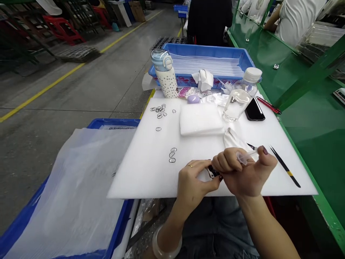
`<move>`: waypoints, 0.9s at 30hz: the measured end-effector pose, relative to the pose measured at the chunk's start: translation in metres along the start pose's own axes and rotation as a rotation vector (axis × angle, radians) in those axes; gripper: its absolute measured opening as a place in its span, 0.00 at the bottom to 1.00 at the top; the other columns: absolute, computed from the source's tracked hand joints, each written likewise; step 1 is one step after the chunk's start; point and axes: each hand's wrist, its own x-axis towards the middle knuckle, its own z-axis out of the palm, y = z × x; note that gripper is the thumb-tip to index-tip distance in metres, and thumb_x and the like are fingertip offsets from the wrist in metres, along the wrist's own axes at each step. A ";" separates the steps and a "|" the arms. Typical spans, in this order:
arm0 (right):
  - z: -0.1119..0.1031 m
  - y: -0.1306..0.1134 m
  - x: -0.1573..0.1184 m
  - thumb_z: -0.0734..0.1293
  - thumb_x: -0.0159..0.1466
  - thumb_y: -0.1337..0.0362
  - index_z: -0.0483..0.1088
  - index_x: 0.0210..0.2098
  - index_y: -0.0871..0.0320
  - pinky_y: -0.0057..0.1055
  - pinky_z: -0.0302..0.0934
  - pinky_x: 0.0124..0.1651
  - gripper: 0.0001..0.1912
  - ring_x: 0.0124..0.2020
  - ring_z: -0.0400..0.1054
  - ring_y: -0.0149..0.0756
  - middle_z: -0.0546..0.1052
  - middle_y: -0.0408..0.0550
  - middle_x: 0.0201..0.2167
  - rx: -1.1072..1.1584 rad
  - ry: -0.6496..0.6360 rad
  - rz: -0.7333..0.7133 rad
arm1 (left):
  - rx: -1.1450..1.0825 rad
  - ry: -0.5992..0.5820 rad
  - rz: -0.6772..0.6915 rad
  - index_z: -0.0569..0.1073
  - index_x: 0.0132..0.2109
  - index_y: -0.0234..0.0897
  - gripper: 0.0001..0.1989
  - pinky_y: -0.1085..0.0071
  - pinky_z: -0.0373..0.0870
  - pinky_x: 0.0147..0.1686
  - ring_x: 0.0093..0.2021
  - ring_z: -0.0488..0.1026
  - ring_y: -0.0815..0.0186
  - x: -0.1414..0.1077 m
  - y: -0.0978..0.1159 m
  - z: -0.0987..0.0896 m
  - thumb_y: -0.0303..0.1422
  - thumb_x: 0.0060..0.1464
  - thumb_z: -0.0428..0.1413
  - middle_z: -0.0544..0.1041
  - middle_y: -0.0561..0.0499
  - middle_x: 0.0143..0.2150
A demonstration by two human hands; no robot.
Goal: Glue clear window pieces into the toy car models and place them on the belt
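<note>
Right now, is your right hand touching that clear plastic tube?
Touching. The head view shows the right hand gripping the clear plastic tube, which pokes out of its curled grip.

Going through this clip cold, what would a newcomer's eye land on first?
Probably the two hands at the near edge of the white board: the left hand grips a small dark piece, while the right hand, close against it, holds a translucent syringe-like tube. Next, perhaps, the spotted flask upright at the board's far left, before a blue tub, and the thin dark rings scattered over the board's left side.
</note>
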 end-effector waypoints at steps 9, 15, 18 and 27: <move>-0.003 0.008 0.000 0.50 0.60 0.35 0.45 0.15 0.53 0.32 0.44 0.21 0.31 0.16 0.40 0.30 0.43 0.38 0.12 -0.010 0.045 -0.043 | 0.022 0.011 0.005 0.79 0.40 0.39 0.14 0.61 0.77 0.42 0.39 0.78 0.59 -0.001 0.001 0.000 0.24 0.43 0.64 0.82 0.52 0.39; -0.001 0.011 -0.001 0.52 0.60 0.38 0.47 0.16 0.54 0.31 0.42 0.21 0.29 0.16 0.41 0.30 0.44 0.39 0.12 0.011 0.070 -0.067 | 0.024 0.018 0.012 0.79 0.40 0.39 0.13 0.61 0.77 0.43 0.40 0.78 0.58 -0.001 0.001 0.000 0.25 0.44 0.65 0.82 0.51 0.40; 0.000 0.011 -0.002 0.53 0.60 0.38 0.47 0.15 0.54 0.31 0.42 0.21 0.29 0.16 0.41 0.29 0.44 0.39 0.12 -0.004 0.080 -0.074 | 0.022 0.016 0.008 0.79 0.40 0.39 0.13 0.60 0.77 0.43 0.40 0.78 0.58 -0.001 0.000 0.001 0.26 0.44 0.66 0.82 0.51 0.40; 0.005 0.011 -0.003 0.56 0.60 0.40 0.48 0.15 0.54 0.32 0.41 0.22 0.30 0.16 0.42 0.29 0.45 0.39 0.12 -0.004 0.133 -0.101 | 0.021 0.020 0.012 0.79 0.40 0.39 0.13 0.61 0.76 0.43 0.40 0.78 0.59 -0.002 -0.001 0.002 0.26 0.44 0.67 0.82 0.51 0.40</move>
